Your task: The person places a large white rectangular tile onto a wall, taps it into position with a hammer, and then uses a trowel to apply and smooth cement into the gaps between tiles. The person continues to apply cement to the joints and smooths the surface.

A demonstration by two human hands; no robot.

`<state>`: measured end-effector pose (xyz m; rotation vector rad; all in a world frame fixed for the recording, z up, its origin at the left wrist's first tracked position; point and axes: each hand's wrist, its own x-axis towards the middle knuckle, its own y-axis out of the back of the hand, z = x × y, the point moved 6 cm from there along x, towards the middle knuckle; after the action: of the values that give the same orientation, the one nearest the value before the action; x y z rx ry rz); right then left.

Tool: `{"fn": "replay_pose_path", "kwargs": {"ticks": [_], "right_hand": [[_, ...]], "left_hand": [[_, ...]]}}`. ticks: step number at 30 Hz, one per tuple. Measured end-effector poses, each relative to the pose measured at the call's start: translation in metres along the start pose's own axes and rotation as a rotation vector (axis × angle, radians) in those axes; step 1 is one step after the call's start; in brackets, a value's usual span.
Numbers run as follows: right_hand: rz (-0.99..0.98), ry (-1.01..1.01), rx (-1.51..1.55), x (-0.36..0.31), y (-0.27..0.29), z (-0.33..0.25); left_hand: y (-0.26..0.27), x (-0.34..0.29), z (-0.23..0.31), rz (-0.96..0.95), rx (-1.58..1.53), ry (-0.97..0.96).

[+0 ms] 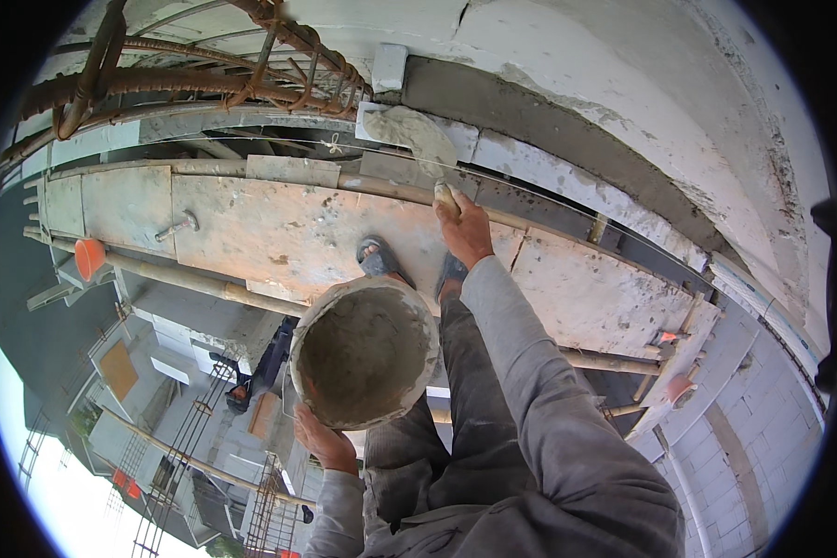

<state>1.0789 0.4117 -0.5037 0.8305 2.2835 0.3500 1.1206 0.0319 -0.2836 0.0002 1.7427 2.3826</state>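
Note:
My right hand (pixel 465 226) is closed around the handle of a trowel (pixel 445 198). Grey wet mortar covers the trowel's blade, which reaches to a row of pale blocks (pixel 521 159) along the wall. My left hand (pixel 323 441) grips the near left side of a round bucket (pixel 299 372), its fingers partly hidden against the bucket's side. Inside the bucket lies grey mortar (pixel 367 349). The bucket is held in front of my legs, above the plank platform I stand on.
Rusty rebar (pixel 205 82) juts in at the upper left. A string (pixel 530 183) runs along the blocks. On the platform (pixel 279 219) lies a hammer (pixel 179 226); an orange bucket (pixel 89 259) hangs at its left edge. Another person (pixel 260 372) is far below.

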Motion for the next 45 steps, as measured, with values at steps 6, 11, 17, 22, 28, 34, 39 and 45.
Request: {"fn": "replay_pose_path", "kwargs": {"ticks": [6,11,17,22,28,34,39,45], "right_hand": [[-0.04,-0.319,0.281,-0.019,0.051,0.052],[0.072,-0.407,0.397,-0.044,0.051,0.042],[-0.094,-0.155,0.343,-0.013,-0.055,-0.029],[0.132,-0.065,0.072,-0.001,-0.059,-0.038],[0.204,-0.11,-0.154,-0.018,0.021,0.012],[0.004,-0.455,0.405,-0.025,0.097,0.1],[0.086,0.055,-0.178,-0.105,0.157,0.048],[-0.512,0.333,-0.608,-0.167,0.123,-0.026]], "left_hand": [[-0.013,0.001,-0.045,0.046,-0.918,0.793],[0.004,0.015,-0.034,-0.081,-0.45,0.6],[0.01,0.023,-0.029,-0.044,-0.759,0.949],[0.018,0.033,-0.03,-0.039,-0.733,0.82],[0.014,0.036,-0.05,-0.128,-0.525,0.623],[-0.003,0.057,-0.041,-0.083,-0.544,0.652],[-0.038,0.084,0.009,-0.103,-0.859,0.692],[-0.074,0.097,0.065,-0.092,-0.971,0.544]]}}
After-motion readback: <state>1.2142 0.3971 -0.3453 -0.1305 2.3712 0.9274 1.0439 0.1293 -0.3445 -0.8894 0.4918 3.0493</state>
